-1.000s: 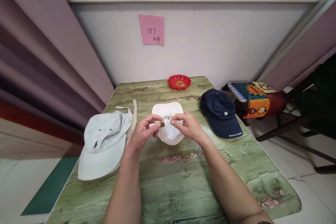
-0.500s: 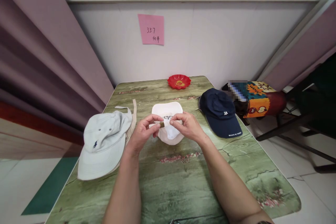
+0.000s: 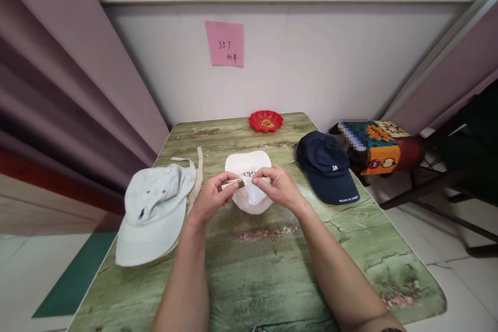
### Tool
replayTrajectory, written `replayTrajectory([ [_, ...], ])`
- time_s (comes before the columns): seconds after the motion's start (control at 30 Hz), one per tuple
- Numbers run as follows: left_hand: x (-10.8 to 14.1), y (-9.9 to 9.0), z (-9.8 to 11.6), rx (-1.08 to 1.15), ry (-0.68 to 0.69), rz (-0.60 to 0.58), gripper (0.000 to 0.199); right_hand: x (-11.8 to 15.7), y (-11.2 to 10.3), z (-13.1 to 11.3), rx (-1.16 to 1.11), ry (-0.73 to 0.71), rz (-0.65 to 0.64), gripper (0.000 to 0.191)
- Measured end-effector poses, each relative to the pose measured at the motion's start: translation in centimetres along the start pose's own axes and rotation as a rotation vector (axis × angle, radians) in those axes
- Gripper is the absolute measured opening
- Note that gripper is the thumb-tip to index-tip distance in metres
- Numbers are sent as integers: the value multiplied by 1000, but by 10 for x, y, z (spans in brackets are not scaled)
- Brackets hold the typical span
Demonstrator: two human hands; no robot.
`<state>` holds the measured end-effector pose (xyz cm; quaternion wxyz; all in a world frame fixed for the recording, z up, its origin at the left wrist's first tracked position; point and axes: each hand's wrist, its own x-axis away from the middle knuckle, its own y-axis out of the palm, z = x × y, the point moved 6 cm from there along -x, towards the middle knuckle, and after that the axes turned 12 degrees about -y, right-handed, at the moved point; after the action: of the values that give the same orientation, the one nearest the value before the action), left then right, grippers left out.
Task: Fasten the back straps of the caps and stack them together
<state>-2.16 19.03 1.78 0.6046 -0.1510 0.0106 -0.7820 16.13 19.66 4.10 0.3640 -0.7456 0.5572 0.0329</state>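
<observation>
A white cap (image 3: 249,204) with dark lettering lies on the table between my hands, its back strap parted toward me. My left hand (image 3: 215,196) is closed, pinching one strap end that carries a small brass-coloured buckle (image 3: 241,183). My right hand (image 3: 280,187) pinches the other, light strap end between thumb and forefinger. A narrow gap separates the two ends. To the left, a pale grey cap (image 3: 153,207) with a small dark emblem lies over a beige one, their straps loose. On the right rests a navy cap (image 3: 324,166) with white lettering.
The green wood-patterned table (image 3: 264,280) meets a white wall at the back. A red scalloped dish (image 3: 265,121) stands near its far edge. A pink note (image 3: 224,44) is on the wall. A stool with a colourful cover (image 3: 383,148) stands right of the table.
My left hand has tilted slightly, so the buckle end now slants more and shows more clearly. The right hand and the caps have hardly moved.
</observation>
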Motion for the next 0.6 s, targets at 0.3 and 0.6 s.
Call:
replayTrajectory([
  [0.3,1,0,1,27,2,7,31,0,0,1,17,9,-22,18],
  [0.6,1,0,2,23,1,17,30,0,1,1,8,16,-31,19],
])
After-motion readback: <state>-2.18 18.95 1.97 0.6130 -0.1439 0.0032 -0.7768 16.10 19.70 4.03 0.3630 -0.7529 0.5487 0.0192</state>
